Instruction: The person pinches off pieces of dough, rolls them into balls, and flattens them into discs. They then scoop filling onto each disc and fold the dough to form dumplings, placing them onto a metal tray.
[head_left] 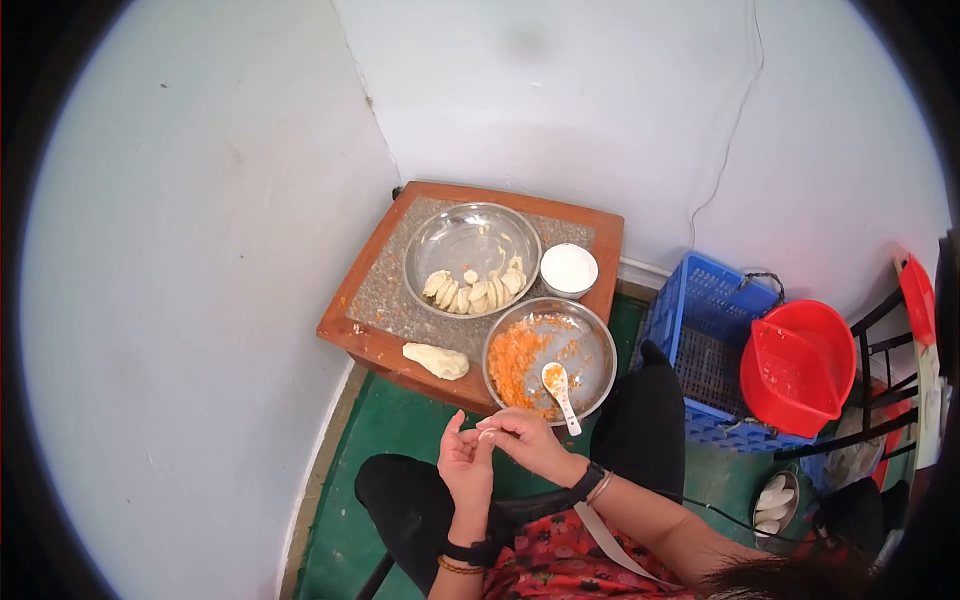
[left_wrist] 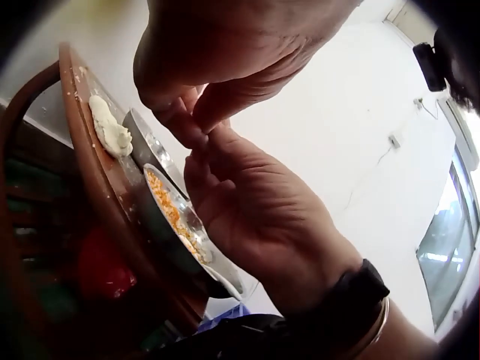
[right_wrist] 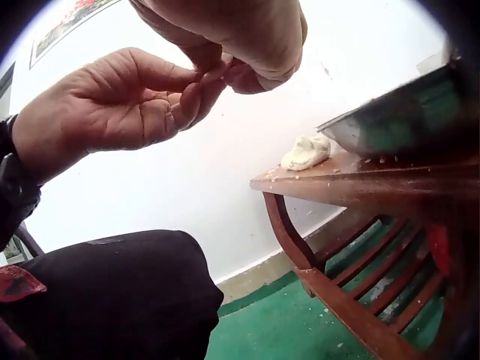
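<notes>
My left hand (head_left: 465,472) and right hand (head_left: 537,446) meet over my lap, fingertips together at a small pale piece of dough (head_left: 487,434). Both hands pinch it; the fingers cover most of it in the wrist views. Just beyond, a steel bowl (head_left: 606,345) holds orange shredded filling (head_left: 514,360) and a white spoon (head_left: 558,385). To its left a lump of dough (head_left: 436,361) lies on the table's front edge. Several shaped dumplings (head_left: 480,295) line the near side of a round steel tray (head_left: 430,240) farther back.
A tub of white powder (head_left: 569,268) stands beside the tray on the small wooden table (head_left: 365,340). On the right sit a blue crate (head_left: 690,300) and a red basin (head_left: 800,365). A pot of white pieces (head_left: 775,505) is on the floor. Walls close in behind and left.
</notes>
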